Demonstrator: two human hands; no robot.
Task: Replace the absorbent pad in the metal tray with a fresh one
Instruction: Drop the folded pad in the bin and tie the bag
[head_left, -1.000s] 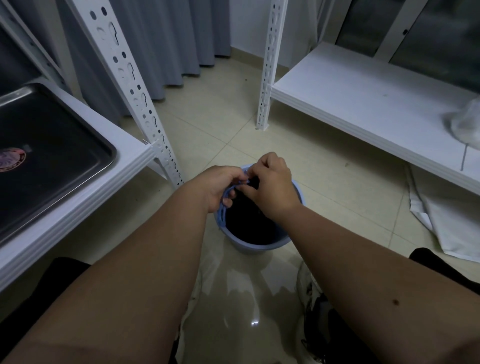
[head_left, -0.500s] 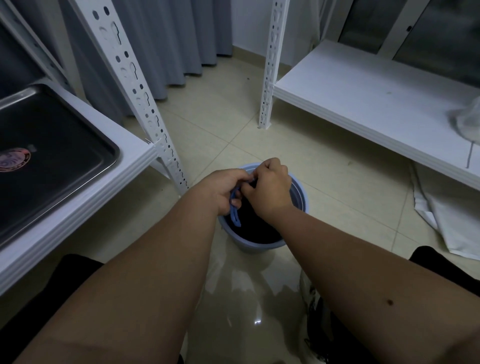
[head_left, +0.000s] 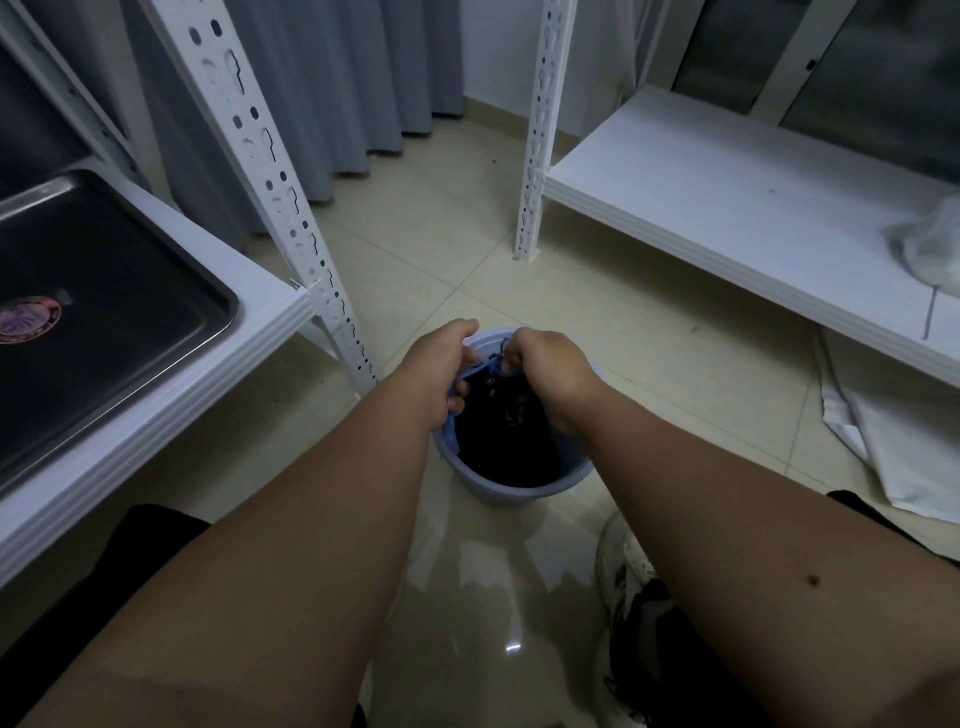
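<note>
The metal tray (head_left: 130, 291) lies on the white shelf at the left, dark inside, with a round sticker (head_left: 28, 319) on its bottom and no pad visible in it. On the floor stands a blue bucket (head_left: 519, 491) lined with a black bag (head_left: 509, 441). My left hand (head_left: 441, 364) and my right hand (head_left: 550, 369) are both at the bucket's far rim. Each pinches the bag's blue drawstring edge (head_left: 478, 371), which stretches between them. A white sheet (head_left: 893, 441) lies folded on the floor at the right.
A perforated white shelf post (head_left: 280, 192) leans just left of the bucket. A low white shelf (head_left: 727, 197) runs along the right with a crumpled white item (head_left: 930, 244) on it. Grey curtains hang behind. My shoe (head_left: 628, 571) is near the bucket on glossy tile.
My hands have drawn slightly apart over the bucket, pulling the blue bag edge out between them. The bucket and tray have stayed in place.
</note>
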